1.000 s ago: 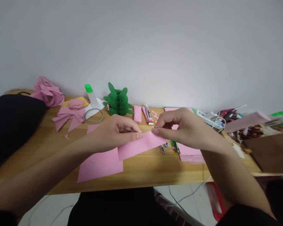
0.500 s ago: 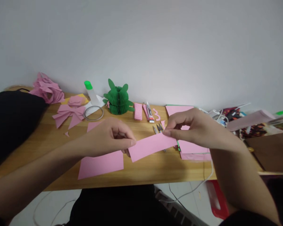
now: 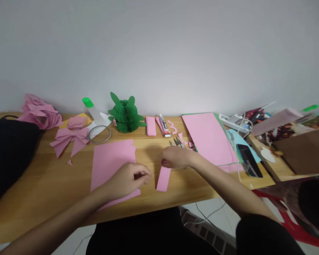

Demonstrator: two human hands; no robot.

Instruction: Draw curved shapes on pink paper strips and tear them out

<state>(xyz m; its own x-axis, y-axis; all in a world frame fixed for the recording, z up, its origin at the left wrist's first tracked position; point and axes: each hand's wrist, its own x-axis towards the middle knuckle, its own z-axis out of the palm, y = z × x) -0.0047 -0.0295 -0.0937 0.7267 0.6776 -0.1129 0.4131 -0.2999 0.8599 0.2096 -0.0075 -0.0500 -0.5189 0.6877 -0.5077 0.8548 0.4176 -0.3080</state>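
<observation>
A narrow pink paper strip (image 3: 163, 180) lies on the wooden table (image 3: 55, 184), pointing towards me. My right hand (image 3: 177, 158) rests on its far end, fingers closed on the paper. My left hand (image 3: 129, 179) is loosely curled beside the strip, apart from it, over the right edge of a larger pink sheet (image 3: 112, 159) that lies flat. I see nothing between the left fingers.
Along the back stand a green paper plant (image 3: 126, 114), a glue tube (image 3: 164, 126), a green-capped bottle (image 3: 91, 108) and a tape ring (image 3: 99, 134). Pink bows (image 3: 69, 137) lie left, near a black bag (image 3: 7, 148). Snips (image 3: 177, 141), pink sheets (image 3: 210, 138), a phone (image 3: 248, 161) sit right.
Both hands held the strip up by its ends. Now the left hand has let go, and the right hand has turned the strip and laid it on the table. The view tilted down.
</observation>
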